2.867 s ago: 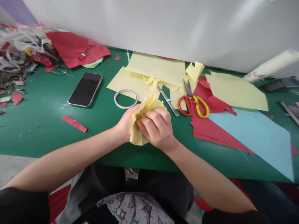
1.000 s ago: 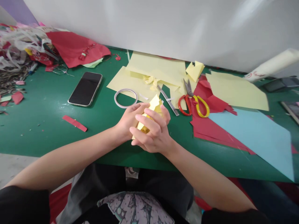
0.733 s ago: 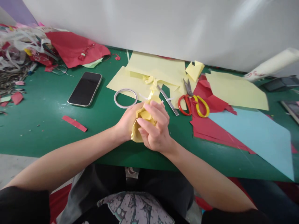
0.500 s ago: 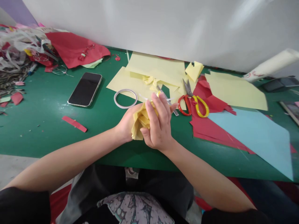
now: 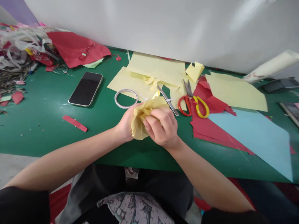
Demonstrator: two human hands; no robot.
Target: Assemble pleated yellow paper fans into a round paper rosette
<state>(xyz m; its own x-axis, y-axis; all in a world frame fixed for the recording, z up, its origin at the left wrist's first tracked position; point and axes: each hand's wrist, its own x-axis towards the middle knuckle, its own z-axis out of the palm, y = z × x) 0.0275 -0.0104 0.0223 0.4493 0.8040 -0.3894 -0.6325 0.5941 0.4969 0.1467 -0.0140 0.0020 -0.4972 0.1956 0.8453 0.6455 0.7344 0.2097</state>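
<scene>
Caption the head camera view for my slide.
Left hand holds crinkled yellow paper, right hand pinches its folds, at a green table with scissors and phone.

The gathered paper [image 5: 139, 128] is yellow, the table [image 5: 46, 137] green, the phone screen [image 5: 86, 89] black.

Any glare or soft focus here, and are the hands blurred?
Head view: glare streaks the pale wall, upper right; head view: the left-side heap looks soft, small pieces merging; head view: left hand, right hand and yellow paper show without heavy motion blur.
</scene>
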